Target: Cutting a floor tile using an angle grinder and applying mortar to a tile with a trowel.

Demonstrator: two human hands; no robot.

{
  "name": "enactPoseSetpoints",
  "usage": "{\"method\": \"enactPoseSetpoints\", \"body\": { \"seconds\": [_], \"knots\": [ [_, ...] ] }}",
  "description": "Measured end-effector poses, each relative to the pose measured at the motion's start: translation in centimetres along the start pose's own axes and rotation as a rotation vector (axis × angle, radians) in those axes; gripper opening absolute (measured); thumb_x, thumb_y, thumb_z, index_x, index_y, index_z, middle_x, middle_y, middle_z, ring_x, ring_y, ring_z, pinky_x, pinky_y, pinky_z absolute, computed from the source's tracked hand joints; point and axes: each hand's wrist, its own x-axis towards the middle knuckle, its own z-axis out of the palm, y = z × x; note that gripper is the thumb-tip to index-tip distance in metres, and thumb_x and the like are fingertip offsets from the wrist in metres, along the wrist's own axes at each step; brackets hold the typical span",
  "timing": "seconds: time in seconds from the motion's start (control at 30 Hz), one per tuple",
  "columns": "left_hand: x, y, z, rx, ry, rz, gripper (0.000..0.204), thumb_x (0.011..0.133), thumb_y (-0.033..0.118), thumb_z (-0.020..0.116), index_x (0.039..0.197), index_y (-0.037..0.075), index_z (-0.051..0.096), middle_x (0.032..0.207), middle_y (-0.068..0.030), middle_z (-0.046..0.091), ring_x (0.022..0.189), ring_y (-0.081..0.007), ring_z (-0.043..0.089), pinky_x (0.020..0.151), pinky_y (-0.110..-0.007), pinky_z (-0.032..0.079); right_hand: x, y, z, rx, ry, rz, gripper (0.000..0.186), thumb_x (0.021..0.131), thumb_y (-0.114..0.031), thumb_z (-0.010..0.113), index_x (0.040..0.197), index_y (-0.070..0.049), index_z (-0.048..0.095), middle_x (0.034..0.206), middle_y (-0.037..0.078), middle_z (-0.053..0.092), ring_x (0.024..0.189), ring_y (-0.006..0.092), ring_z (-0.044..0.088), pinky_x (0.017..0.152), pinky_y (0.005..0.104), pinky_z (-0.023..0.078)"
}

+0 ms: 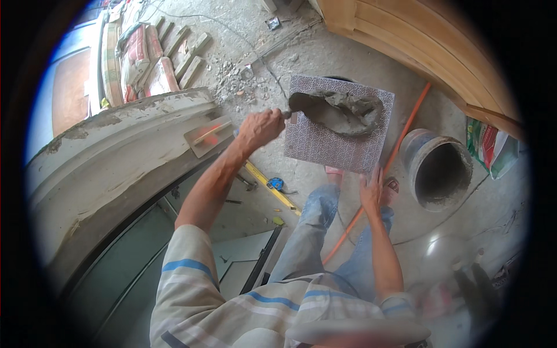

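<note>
My left hand [262, 129] is closed around the handle of a trowel [299, 103], whose mortar-coated blade is at the left end of a heap of wet grey mortar [348, 116]. The mortar lies on a square patterned tile [325, 149], spread over its upper and middle part. My right hand [371, 190] grips the tile's near edge close to its right corner, the thumb side partly hidden. A dark round rim [338, 78] shows just past the far edge of the tile; what supports the tile is mostly hidden.
A grey bucket [413, 156] lies or tilts at the right, beside an orange hose [406, 124]. At the left, a plastering float [206, 137] rests by a curved ledge [127, 133]. A yellow level [272, 188] and blue tape measure [275, 184] lie near my leg. Wooden panelling [418, 46] stands far right.
</note>
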Motion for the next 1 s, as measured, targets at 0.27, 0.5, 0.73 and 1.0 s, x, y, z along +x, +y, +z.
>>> {"method": "enactPoseSetpoints", "body": {
  "seconds": [0.27,0.5,0.73,1.0],
  "knots": [
    [1.8,-1.6,-1.7,0.035,-0.060,-0.047,0.032,0.091,0.030,0.045,0.083,0.000,0.054,0.071,-0.0222,0.061,0.071,-0.0396,0.062,0.065,-0.050,0.048,-11.2,4.6,-6.8,-0.096,-0.260,0.187,0.061,0.089,-0.023,0.056,0.139,0.000,0.031,0.133,0.024,0.042,0.122,0.0416,0.041,0.099,0.0454,0.037],
    [1.3,-1.8,-0.2,-0.220,-0.075,-0.235,0.042,0.093,0.033,0.041,0.084,-0.002,0.061,0.069,-0.0246,0.060,0.058,-0.0379,0.061,0.056,-0.046,0.049,-17.4,7.1,-8.9,-0.167,-0.314,0.321,0.057,0.088,-0.028,0.057,0.137,-0.005,0.038,0.132,0.018,0.045,0.123,0.0367,0.041,0.095,0.0537,0.036],
    [-0.1,1.7,-1.8,-0.991,-0.337,-0.629,0.039,0.094,0.030,0.041,0.077,0.000,0.060,0.051,-0.0078,0.048,0.040,-0.0174,0.050,0.037,-0.034,0.039,-20.8,7.7,-9.1,-0.287,-0.281,0.387,0.056,0.086,-0.028,0.060,0.135,-0.008,0.041,0.134,0.014,0.044,0.128,0.0321,0.036,0.098,0.0559,0.029],
    [-3.4,5.3,1.0,-1.000,-0.435,-0.682,0.039,0.092,0.030,0.043,0.069,0.001,0.057,0.053,-0.0076,0.051,0.040,-0.0171,0.050,0.037,-0.033,0.038,-21.6,9.0,-8.4,-0.250,-0.247,0.483,0.056,0.084,-0.028,0.061,0.133,-0.008,0.043,0.134,0.012,0.044,0.128,0.0317,0.037,0.094,0.0564,0.034]
  ]
}}
